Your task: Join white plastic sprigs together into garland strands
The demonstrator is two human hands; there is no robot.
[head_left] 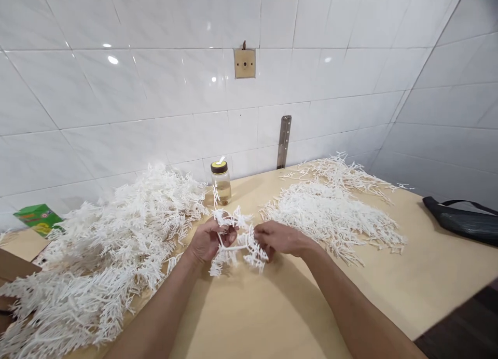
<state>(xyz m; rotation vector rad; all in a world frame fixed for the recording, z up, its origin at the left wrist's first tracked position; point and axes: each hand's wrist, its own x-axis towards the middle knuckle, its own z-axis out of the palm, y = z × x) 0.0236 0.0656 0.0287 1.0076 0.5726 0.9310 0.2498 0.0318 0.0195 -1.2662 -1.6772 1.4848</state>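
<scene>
A white branching plastic piece [232,248] with many fine twigs hangs between my two hands, above the table. My left hand [210,238] has its fingers closed on the piece's left side. On the right side, my right hand [278,238] pinches the same piece, its fingertips partly hidden behind the twigs. To the left lies a large heap of similar white branches [116,239]. Another, flatter pile of white branches [330,213] lies beyond my right hand.
The light wooden table [241,322] meets a tiled wall. A lidded jar [221,185] of liquid stands behind my hands, with a metal strip [284,141] upright by the wall. A green box [38,217] is far left, a black bag [462,221] far right.
</scene>
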